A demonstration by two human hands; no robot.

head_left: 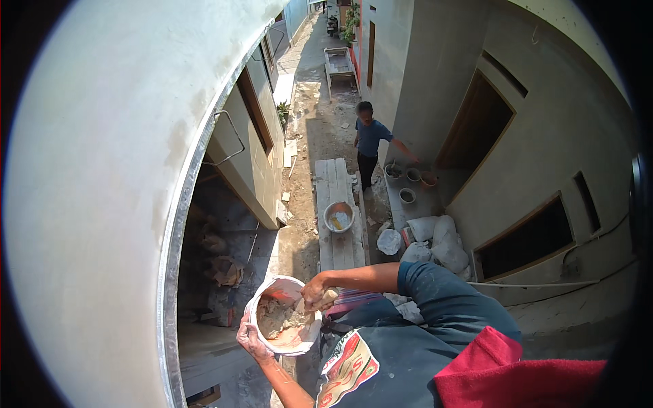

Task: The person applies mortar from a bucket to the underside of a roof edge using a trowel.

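My left hand (254, 340) grips the rim of a white bucket (294, 335) at its lower left side, with the fingers curled over the edge. Wet beige plaster (273, 317) lies inside, and orange-pink smears mark the inner wall. Over the far right side of the bucket, my right hand (315, 291) is closed round the pale handle of a trowel (329, 297). The trowel's blade dips toward the plaster and is partly hidden. Both hands carry dried splashes.
Below stands a plank platform (331, 178) bearing a basin (339, 217). Another person (371, 139) stands beside it, an arm stretched toward several buckets (407, 196). White sacks (447, 245) lean by the right wall. A pale wall (102, 190) with a metal edge curves along my left.
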